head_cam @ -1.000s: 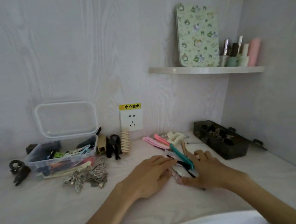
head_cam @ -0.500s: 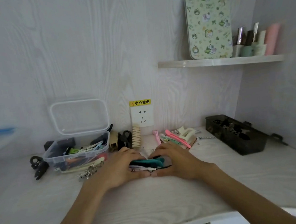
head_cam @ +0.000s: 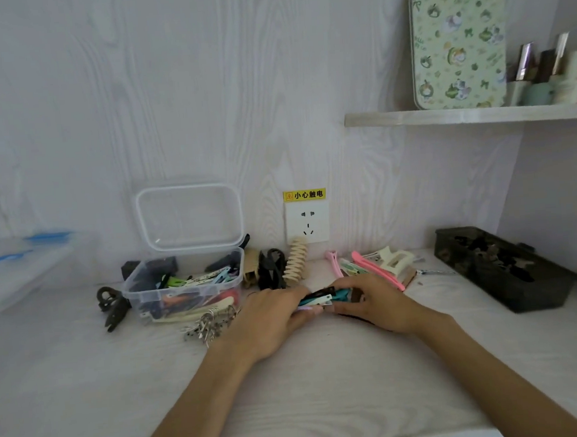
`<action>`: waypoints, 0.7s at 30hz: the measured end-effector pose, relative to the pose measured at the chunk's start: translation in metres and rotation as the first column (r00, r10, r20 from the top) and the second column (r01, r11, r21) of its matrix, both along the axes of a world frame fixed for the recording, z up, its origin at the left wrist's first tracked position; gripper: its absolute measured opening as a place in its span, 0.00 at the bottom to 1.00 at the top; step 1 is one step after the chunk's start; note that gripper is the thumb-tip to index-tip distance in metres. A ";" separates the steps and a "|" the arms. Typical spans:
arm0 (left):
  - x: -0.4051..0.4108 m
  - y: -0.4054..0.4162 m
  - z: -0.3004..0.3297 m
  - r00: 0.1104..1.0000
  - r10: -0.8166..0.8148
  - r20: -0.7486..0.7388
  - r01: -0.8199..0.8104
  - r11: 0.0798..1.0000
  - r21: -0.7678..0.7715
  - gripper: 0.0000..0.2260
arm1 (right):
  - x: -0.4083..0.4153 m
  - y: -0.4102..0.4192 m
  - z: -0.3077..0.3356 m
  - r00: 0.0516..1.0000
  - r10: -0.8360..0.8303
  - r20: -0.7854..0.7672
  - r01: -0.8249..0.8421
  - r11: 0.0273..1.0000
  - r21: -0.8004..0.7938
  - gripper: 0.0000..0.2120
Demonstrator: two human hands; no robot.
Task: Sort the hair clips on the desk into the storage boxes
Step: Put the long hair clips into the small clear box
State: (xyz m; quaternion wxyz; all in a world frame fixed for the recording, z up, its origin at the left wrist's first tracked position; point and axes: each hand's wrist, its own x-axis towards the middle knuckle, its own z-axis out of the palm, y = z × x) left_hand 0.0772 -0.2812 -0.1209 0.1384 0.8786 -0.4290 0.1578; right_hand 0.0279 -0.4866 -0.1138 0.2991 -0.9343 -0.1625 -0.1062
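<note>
Both hands, left hand [head_cam: 270,317] and right hand [head_cam: 375,306], curl their grip around a bundle of flat hair clips [head_cam: 321,298] on the surface, beside the clear storage box [head_cam: 182,287]. The loose stack looks slippery; lifted unevenly, clips could fan out and scatter.

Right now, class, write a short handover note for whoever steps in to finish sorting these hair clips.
Left hand and right hand: both grip one bundle of flat clips gathered mid-desk.
Clear box, lid open, already holds many clips; dark box sits at right.
Left to do: drop the bundle in, then sort the metal clips, claw clips by the socket, the brown claw, and the pink and cream clips.
</note>
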 end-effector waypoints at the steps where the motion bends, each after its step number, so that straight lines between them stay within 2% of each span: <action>1: 0.000 0.000 0.001 1.000 -0.002 0.011 0.002 1.000 -0.006 0.15 | 0.000 -0.001 0.001 1.000 -0.012 -0.010 0.012 1.000 0.007 0.09; 4: 0.002 -0.003 0.010 0.999 -0.034 0.043 0.034 0.999 0.002 0.15 | 0.000 -0.006 0.014 0.994 -0.034 -0.099 0.038 0.998 0.041 0.11; 7: 0.006 0.000 0.024 0.999 -0.020 0.046 0.022 0.999 -0.046 0.14 | 0.004 -0.006 0.041 0.984 0.044 -0.173 -0.009 0.980 0.197 0.13; 10: 0.011 0.017 0.046 0.999 0.004 -0.037 -0.011 0.983 -0.181 0.14 | 0.008 -0.005 0.061 0.981 0.041 -0.190 0.012 0.962 0.273 0.20; 12: 0.013 0.032 0.062 0.986 -0.034 -0.162 -0.025 0.937 -0.348 0.15 | 0.009 0.002 0.067 0.985 0.046 -0.164 0.004 0.957 0.291 0.17; 14: 0.020 0.050 0.071 0.972 -0.051 -0.231 -0.060 0.893 -0.447 0.15 | 0.011 0.016 0.069 0.991 0.051 -0.126 -0.004 0.939 0.345 0.12; 18: 0.039 0.100 0.080 0.960 0.046 -0.275 -0.171 0.876 -0.450 0.20 | 0.020 0.064 0.075 0.997 0.073 -0.015 -0.059 0.902 0.428 0.07; 21: 0.054 0.136 0.083 0.953 0.129 -0.275 -0.242 0.869 -0.431 0.22 | 0.041 0.108 0.079 0.996 0.052 0.078 -0.080 0.904 0.421 0.05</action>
